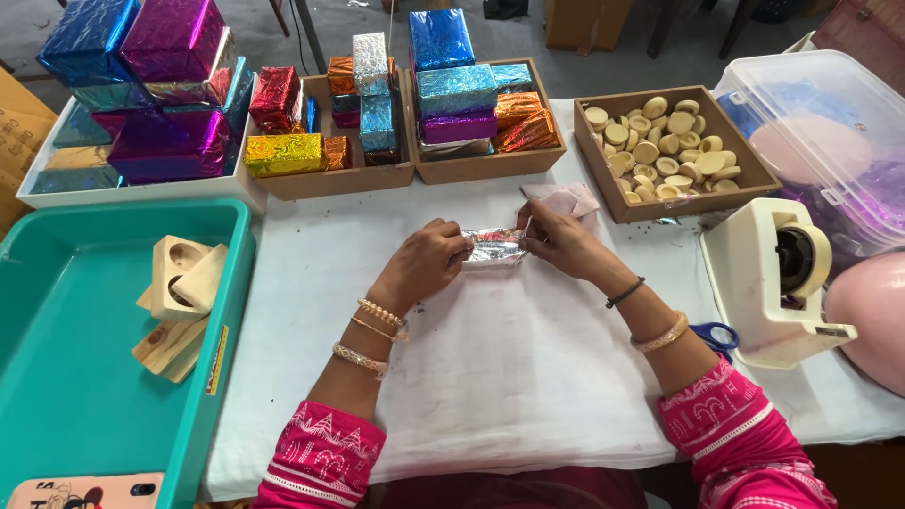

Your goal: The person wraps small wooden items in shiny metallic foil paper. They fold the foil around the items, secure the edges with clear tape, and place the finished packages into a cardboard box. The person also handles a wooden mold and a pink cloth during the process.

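Centre of frame: small silver foil-wrapped block (494, 247) held btwn both hands, just above the white cloth on the tabletop (490, 358). Left hand (429, 259) closed on its left end, right hand (558, 240) pinching the right end, fingers curled on the foil. Pink cloth scrap (566, 196) just behind the right hand. Upper left: white tray (141, 193) stacked w/ big blue and purple foil boxes. Upper centre: two wooden trays (415, 174) of smaller foil packages, gold, red, orange, blue, silver. Upper right: wooden box of pale round discs (660, 141). Right: cream tape dispenser (778, 278), blue scissors (714, 335) beside it. Left: teal bin (57, 311) w/ wooden blocks (179, 302).
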